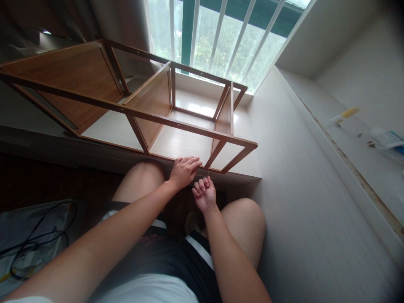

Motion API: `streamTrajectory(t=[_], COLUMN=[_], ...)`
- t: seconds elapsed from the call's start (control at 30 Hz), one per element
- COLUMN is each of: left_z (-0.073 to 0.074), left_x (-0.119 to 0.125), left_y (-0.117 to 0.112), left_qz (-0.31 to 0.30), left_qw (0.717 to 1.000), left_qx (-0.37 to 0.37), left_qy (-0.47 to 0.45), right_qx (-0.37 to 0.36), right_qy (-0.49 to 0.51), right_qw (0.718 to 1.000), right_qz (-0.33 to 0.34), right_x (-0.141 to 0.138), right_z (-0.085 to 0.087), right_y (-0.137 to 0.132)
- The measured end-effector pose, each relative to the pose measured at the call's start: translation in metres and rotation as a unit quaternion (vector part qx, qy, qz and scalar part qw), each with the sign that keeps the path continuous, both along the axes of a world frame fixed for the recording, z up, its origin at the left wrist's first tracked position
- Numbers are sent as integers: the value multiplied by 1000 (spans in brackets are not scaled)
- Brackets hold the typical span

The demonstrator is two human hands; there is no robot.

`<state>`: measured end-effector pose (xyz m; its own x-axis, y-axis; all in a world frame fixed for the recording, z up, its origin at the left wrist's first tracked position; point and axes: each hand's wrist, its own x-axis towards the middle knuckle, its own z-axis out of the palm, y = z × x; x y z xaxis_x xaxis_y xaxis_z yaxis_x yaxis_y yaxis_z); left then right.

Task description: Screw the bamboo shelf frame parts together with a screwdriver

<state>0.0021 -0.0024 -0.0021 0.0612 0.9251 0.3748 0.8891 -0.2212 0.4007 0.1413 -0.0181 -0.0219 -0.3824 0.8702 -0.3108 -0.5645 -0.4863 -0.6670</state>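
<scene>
A brown wooden shelf frame [151, 120] lies on its side on the pale window ledge, with panels standing between its long rails. My left hand [184, 171] is closed over its near lower rail, fingers bent across the top and pointing right. Just right of it and lower, my right hand [205, 192] is closed in a pinch, palm turned up. From its fingertips a thin metal hex key [208, 173] points up to the rail, close to the foot of an upright. Most of the tool is hidden, so its full shape does not show.
A barred window [221, 38] is behind the frame. On the right stands a pale cabinet side [293, 181], with small items in plastic packaging [386, 138] on the surface beyond. Black cable [38, 235] lies on a box at lower left. My knees are below the ledge.
</scene>
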Motion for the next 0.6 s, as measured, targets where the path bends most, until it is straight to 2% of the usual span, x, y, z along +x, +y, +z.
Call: streamTrajectory(t=[0.6], left_z=[0], left_x=[-1], left_y=[0], left_qz=[-2], left_qw=[1000], left_qx=[0], left_qy=[1], right_qx=[47], right_qy=[-46], right_qw=[997], right_qz=[-51], right_x=[-8], right_z=[-5], right_y=[-2])
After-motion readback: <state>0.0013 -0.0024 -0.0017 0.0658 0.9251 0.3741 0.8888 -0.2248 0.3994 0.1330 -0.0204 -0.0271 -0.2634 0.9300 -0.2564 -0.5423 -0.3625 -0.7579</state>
